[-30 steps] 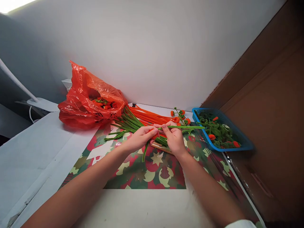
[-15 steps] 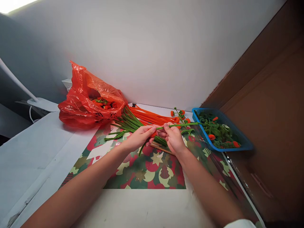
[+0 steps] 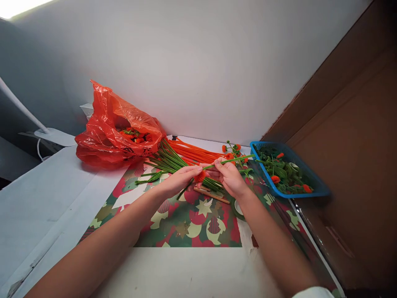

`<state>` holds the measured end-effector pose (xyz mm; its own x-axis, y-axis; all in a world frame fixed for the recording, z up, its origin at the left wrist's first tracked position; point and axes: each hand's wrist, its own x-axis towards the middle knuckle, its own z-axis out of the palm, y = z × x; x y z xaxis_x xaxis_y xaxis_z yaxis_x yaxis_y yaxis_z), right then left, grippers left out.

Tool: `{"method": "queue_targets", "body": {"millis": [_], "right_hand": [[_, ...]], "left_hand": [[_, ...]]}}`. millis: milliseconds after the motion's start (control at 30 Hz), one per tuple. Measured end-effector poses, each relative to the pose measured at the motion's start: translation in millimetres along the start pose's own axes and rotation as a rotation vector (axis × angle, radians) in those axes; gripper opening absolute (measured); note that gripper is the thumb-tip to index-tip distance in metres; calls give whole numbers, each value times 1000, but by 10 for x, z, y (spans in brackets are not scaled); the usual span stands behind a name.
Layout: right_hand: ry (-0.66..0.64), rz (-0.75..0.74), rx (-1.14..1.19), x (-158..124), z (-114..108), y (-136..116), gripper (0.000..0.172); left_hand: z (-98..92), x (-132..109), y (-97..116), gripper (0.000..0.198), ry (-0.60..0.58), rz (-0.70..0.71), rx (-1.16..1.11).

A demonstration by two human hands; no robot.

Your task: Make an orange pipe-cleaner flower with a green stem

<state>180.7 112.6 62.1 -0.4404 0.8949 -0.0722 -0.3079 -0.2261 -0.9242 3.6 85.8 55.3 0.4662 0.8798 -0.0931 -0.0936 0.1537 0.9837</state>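
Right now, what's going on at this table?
A person is working a green stem: the left grip pinches one end, an orange flower head beside it, and the right grip pinches it farther along. Orange strands and a green bundle lie beyond. A red bag sits left, a blue basket right, both containing orange flowers.

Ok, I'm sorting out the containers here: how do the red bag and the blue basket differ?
The red bag is thin, crumpled, shiny plastic, while the blue basket keeps a firm shape with a clear rim. The bag slumps with a peak standing up; the basket is low and wide open on top. The bag bears dark printing, and none shows on the basket. Both hold orange flower heads along with green parts.
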Motion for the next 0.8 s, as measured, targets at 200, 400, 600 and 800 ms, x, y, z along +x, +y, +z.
{"method": "queue_targets", "body": {"millis": [200, 400, 600, 800], "right_hand": [[75, -127, -82, -18, 41, -18, 42], [74, -144, -134, -16, 83, 19, 43], [51, -225, -195, -31, 108, 82, 37], [172, -334, -207, -39, 95, 59, 29]], "left_hand": [[71, -7, -20, 49, 203, 183, 167], [73, -11, -74, 24, 492, 414, 531], [77, -43, -72, 16, 535, 551, 859], [50, -21, -34, 34, 317, 258, 532]]}}
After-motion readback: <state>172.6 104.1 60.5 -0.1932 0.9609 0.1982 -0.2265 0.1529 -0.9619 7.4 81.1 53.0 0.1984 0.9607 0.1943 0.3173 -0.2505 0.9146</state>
